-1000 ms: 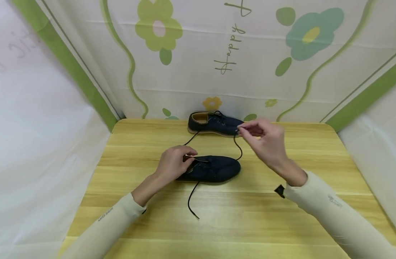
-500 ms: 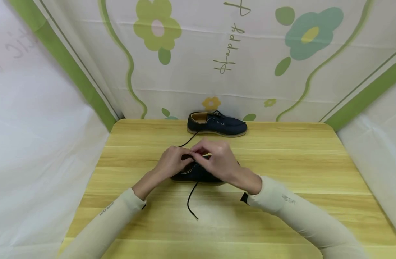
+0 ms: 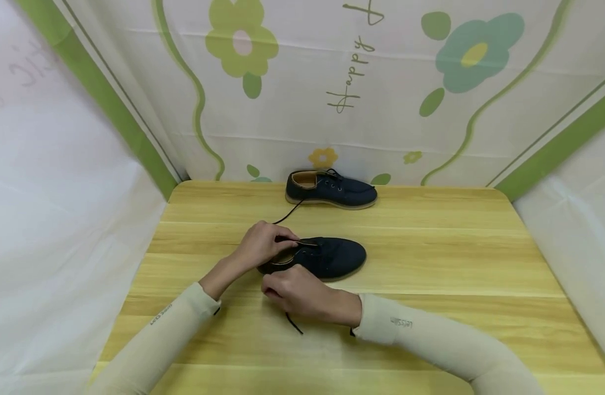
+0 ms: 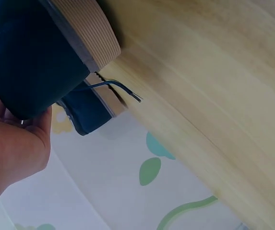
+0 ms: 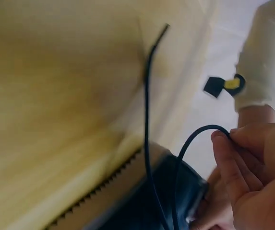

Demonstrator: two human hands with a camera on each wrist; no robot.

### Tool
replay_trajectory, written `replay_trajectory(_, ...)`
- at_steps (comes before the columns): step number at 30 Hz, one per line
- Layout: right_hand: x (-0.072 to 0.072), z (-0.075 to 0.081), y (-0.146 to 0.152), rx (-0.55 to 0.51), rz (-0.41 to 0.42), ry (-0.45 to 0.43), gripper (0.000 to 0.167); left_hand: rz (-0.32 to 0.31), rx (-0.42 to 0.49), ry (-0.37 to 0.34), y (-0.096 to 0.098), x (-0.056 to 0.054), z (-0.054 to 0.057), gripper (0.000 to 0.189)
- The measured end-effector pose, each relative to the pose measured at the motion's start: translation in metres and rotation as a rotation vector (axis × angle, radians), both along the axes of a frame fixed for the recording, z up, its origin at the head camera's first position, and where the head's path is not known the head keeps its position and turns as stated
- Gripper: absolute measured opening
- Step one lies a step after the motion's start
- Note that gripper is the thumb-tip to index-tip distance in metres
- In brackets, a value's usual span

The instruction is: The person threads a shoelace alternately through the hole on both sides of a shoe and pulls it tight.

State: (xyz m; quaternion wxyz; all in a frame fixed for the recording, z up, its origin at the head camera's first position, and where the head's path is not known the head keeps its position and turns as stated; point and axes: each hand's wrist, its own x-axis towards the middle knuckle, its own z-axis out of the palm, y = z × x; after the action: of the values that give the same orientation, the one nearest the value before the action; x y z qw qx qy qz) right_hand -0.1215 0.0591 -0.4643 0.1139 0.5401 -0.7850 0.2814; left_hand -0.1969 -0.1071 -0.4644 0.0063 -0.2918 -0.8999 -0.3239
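A dark navy lace-up shoe (image 3: pixel 339 258) rests on the table, its toe to the right. My left hand (image 3: pixel 263 247) reaches over its opening and pinches the light-edged flap at the top; in the left wrist view the heel (image 4: pixel 36 57) covers those fingertips. On the near side, my right hand (image 3: pixel 300 293) pinches a black shoelace (image 5: pixel 178 167) between thumb and forefinger, and the lace loops back down to the shoe. A second lace strand (image 5: pixel 147 96) runs loose over the wood. Another lace (image 3: pixel 289 214) trails behind the shoe, past my left hand.
A matching shoe (image 3: pixel 332 189), its lace tied, stands at the table's back edge against a flower-printed cloth wall (image 3: pixel 292 109). White cloth sides with green borders flank the wooden table (image 3: pixel 431 263).
My right hand has come from beyond the toe, across the shoe's top beside the left hand, down to the near side. The left hand keeps its hold at the opening.
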Motion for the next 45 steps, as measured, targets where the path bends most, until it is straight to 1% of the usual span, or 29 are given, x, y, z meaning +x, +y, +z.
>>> replay_trajectory(4, 0.005, -0.010, -0.006, 0.073, 0.020, -0.023, 0.010, -0.007, -0.006, -0.003, 0.000, -0.001, 0.001, 0.010)
replay_trajectory(8, 0.010, -0.018, -0.012, 0.169, 0.067, -0.059, 0.008, -0.014, -0.011, -0.015, 0.000, -0.001, 0.001, 0.010)
replay_trajectory(11, 0.015, -0.021, -0.015, 0.246, 0.131, -0.083, 0.008, -0.017, -0.015, -0.029, 0.000, -0.001, 0.002, 0.010)
replay_trajectory(14, 0.020, -0.023, -0.019, 0.308, 0.203, -0.084, 0.007, -0.021, -0.019, -0.041, 0.000, -0.001, 0.002, 0.010)
replay_trajectory(17, 0.024, -0.025, -0.021, 0.340, 0.285, -0.096, 0.009, -0.026, -0.021, -0.047, 0.000, -0.001, 0.002, 0.010)
replay_trajectory(20, 0.027, -0.025, -0.023, 0.360, 0.326, -0.082, 0.012, -0.034, -0.026, -0.046, -0.001, 0.000, 0.002, 0.009)
replay_trajectory(22, 0.028, -0.024, -0.024, 0.369, 0.311, -0.053, 0.013, -0.039, -0.030, -0.043, -0.001, -0.001, 0.002, 0.009)
replay_trajectory(27, 0.027, -0.024, -0.023, 0.394, 0.207, 0.041, 0.011, -0.043, -0.037, -0.040, -0.001, -0.002, 0.002, 0.009)
replay_trajectory(30, 0.026, -0.025, -0.023, 0.419, 0.171, 0.074, 0.012, -0.041, -0.046, -0.044, -0.001, -0.002, 0.003, 0.008)
replay_trajectory(33, 0.025, -0.026, -0.021, 0.434, 0.156, 0.080, 0.012, -0.041, -0.050, -0.051, -0.001, -0.002, 0.004, 0.008)
replay_trajectory(35, 0.023, -0.024, -0.018, 0.427, 0.155, 0.064, 0.010, -0.046, -0.047, -0.048, 0.000, -0.002, 0.006, 0.008)
replay_trajectory(37, 0.019, -0.020, -0.014, 0.404, 0.149, 0.027, 0.010, -0.053, -0.037, -0.042, 0.000, -0.002, 0.007, 0.009)
replay_trajectory(42, 0.011, -0.006, 0.005, 0.344, 0.088, -0.126, 0.007, -0.069, -0.035, -0.037, -0.001, -0.001, 0.006, 0.008)
replay_trajectory(45, 0.009, -0.003, 0.016, 0.352, 0.044, -0.185, 0.008, -0.063, -0.036, -0.036, -0.002, 0.000, 0.005, 0.008)
